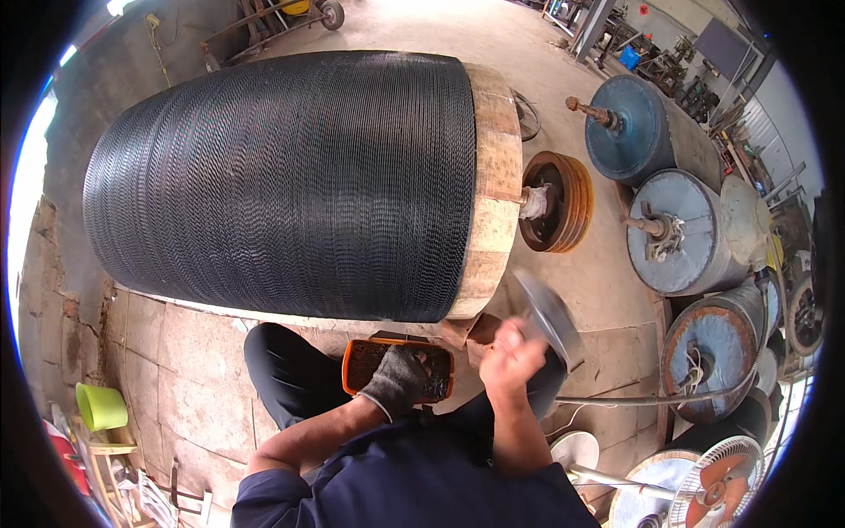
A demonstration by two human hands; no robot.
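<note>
My left hand [394, 382] wears a dark grey glove and reaches into an orange-rimmed box [347, 365] between my knees. Dark, loose contents lie in that box, too small to name. The glove's fingertips are partly hidden there. My bare right hand [513, 356] is closed around a blurred grey metallic tool [547, 319], raised above my right thigh; motion hides its exact kind. Just ahead lies a huge roller [290, 185], covered in tight black ridged rows, its right end of pale wood [495, 176]. Neither hand touches the roller.
An orange-brown grooved pulley [576, 204] sits on the shaft at the roller's right end. Several metal-ended drums [673, 231] line the right side. At lower right stands a fan [717, 484]. A lime-green bucket [101, 407] is at lower left.
</note>
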